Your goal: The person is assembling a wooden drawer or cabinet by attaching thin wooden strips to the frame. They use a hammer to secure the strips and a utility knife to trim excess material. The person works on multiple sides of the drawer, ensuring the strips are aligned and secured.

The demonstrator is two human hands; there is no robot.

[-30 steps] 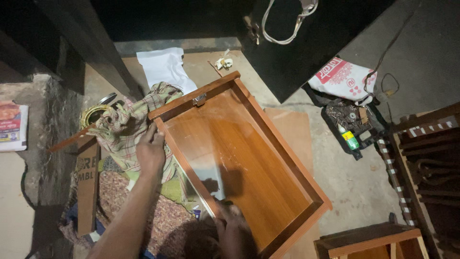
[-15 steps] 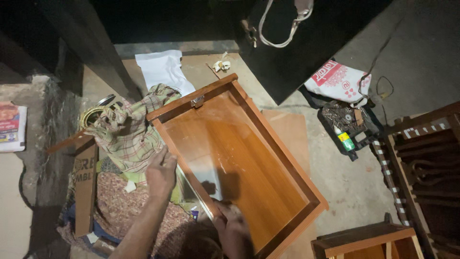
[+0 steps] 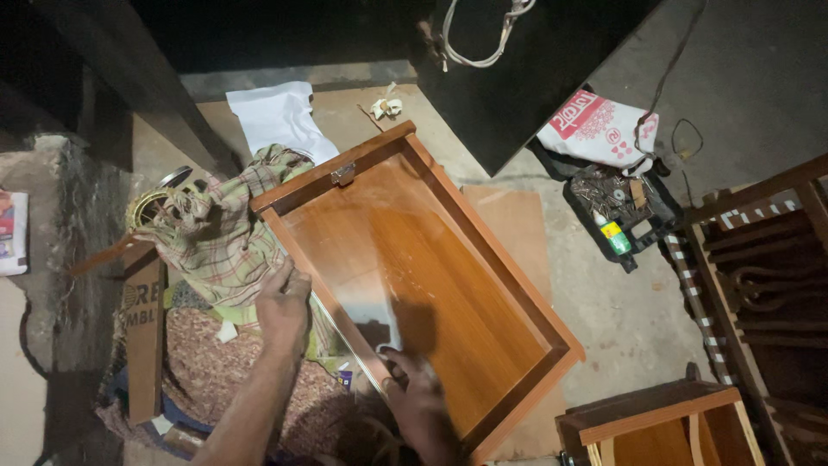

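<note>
At the left of the frame a checked cloth (image 3: 220, 237) is heaped beside the wooden frame (image 3: 483, 250), and the left hand (image 3: 283, 304) is laid half-curled, knuckles up, over the frame's near-left rail, apparently to steady it; a closed grip cannot be confirmed. At lower centre the right hand (image 3: 416, 393) is pressed flat and open on the glossy panel, holding nothing. A black tool case (image 3: 623, 211) lies well apart at the right.

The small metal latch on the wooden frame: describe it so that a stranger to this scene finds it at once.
Start at the big orange-brown wooden frame lying on the floor. Follow its far short rail, beside the checked cloth. The metal latch sits mid-rail, the only grey, shiny fitting on the otherwise plain wood.
</note>
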